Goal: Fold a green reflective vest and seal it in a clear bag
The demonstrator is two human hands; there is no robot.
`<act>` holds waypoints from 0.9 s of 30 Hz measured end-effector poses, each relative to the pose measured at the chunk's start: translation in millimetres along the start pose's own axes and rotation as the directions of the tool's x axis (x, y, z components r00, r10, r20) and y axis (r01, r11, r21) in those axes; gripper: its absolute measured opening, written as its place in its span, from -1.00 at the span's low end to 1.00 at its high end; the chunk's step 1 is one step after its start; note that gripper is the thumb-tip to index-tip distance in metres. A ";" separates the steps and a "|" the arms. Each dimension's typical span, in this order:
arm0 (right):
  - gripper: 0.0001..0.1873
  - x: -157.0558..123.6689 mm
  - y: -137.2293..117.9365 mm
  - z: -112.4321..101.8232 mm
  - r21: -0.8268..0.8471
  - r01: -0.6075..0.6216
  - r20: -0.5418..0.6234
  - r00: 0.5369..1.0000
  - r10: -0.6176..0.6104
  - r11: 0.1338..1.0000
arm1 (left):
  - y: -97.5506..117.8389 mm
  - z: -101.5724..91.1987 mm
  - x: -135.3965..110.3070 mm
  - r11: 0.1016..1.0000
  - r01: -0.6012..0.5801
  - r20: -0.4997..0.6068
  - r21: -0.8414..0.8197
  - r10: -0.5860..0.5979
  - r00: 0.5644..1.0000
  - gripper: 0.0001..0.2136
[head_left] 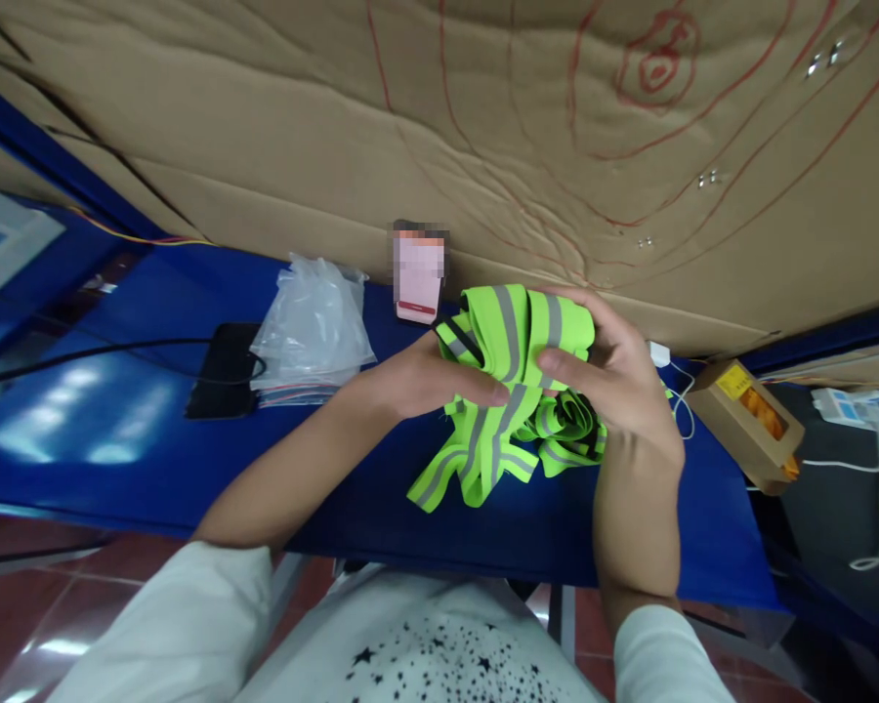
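Between both hands, above the blue table, is a folded bundle of neon yellow-green reflective straps [509, 322] with grey stripes. My left hand [446, 376] grips it from the left, thumb lying across the front. My right hand [607, 366] holds the other side, thumb pressed on the front and fingers behind, partly hidden. Loose strap ends [476, 454] hang below my thumbs. Under and behind my right palm, more rolled reflective strap [567, 425] shows, with dark edges; whether it joins the held bundle I cannot tell.
On the blue table [117, 420], a stack of clear plastic bags [312, 327] and a black phone-like slab [224, 371] lie at left. A lit phone [419, 278] leans on the cardboard wall [264, 127]. A cardboard box [747, 420] and white cables [692, 415] are at right.
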State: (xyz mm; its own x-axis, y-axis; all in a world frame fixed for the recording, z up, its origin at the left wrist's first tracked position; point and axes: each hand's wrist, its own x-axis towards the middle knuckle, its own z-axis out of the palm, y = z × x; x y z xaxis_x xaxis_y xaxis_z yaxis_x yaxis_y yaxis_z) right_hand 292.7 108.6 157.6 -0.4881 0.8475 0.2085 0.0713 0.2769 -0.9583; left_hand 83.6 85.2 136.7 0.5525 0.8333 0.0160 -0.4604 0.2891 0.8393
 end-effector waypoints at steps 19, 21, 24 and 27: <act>-0.59 1.7 -2.8 1.3 -0.404 0.509 -0.084 0.807 -0.584 0.760 | -26.6 -1.2 13.4 0.985 0.036 0.105 -0.168 -0.018 0.994 -0.51; -0.58 3.6 -3.7 -1.0 -0.427 0.508 0.005 0.829 -0.560 0.748 | -20.4 0.7 12.0 0.987 -0.043 0.035 -0.156 0.049 0.998 -0.52; -0.67 3.5 -9.2 -5.7 -0.416 0.443 0.125 0.893 -0.432 0.794 | -9.5 2.7 10.8 0.994 -0.033 -0.046 -0.101 0.029 0.999 -0.58; -0.75 3.7 -11.7 -10.3 -0.341 0.338 0.110 0.941 -0.320 0.877 | -4.3 4.4 9.9 0.996 0.019 -0.055 -0.091 -0.024 0.998 -0.59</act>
State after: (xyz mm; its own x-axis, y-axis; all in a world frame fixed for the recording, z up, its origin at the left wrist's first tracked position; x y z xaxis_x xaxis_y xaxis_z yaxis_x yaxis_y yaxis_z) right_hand 299.0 113.2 171.6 -0.5780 0.6589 0.4814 0.1939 0.6839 -0.7033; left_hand 94.1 90.2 135.6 0.5242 0.8509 -0.0347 -0.5111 0.3469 0.7864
